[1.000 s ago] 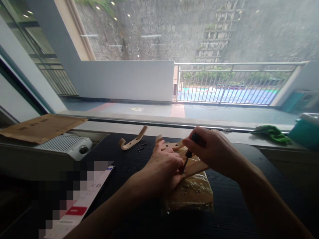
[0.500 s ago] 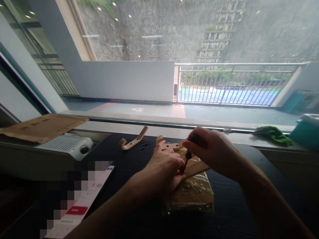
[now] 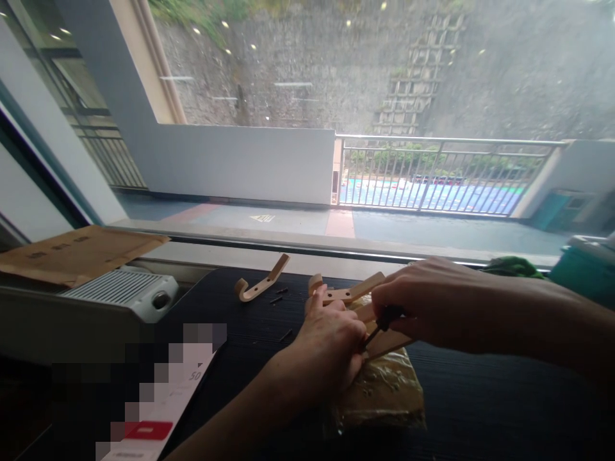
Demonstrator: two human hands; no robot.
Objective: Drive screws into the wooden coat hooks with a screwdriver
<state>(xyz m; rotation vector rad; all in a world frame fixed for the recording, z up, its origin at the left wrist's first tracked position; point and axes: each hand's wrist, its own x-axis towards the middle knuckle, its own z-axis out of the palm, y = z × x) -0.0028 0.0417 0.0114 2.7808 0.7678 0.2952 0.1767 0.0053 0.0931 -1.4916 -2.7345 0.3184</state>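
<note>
My right hand (image 3: 420,298) is closed around a dark-handled screwdriver (image 3: 388,315), which slants down and left toward a pale wooden strip (image 3: 396,340). The tip is hidden by my left fingers. My left hand (image 3: 331,339) presses the wood beside the tip, its fingers curled over the pieces. Just beyond its knuckles, a wooden hook (image 3: 358,292) with two dark holes lies across the strip. Under the wood sits a brown block in clear plastic wrap (image 3: 391,390). Another wooden hook (image 3: 262,286) rests on the table to the left, near several dark screws (image 3: 286,335).
A phone-like screen (image 3: 180,390) stands at the lower left of the black table (image 3: 230,365). Behind it are a white ridged appliance (image 3: 144,291) and a brown envelope (image 3: 91,250). A green cloth (image 3: 514,266) and a teal box (image 3: 583,269) are at the right by the window.
The screwdriver has gone from nearly upright to a clear slant. My right hand has turned and its forearm now lies flatter. A screw by my left wrist has come into view.
</note>
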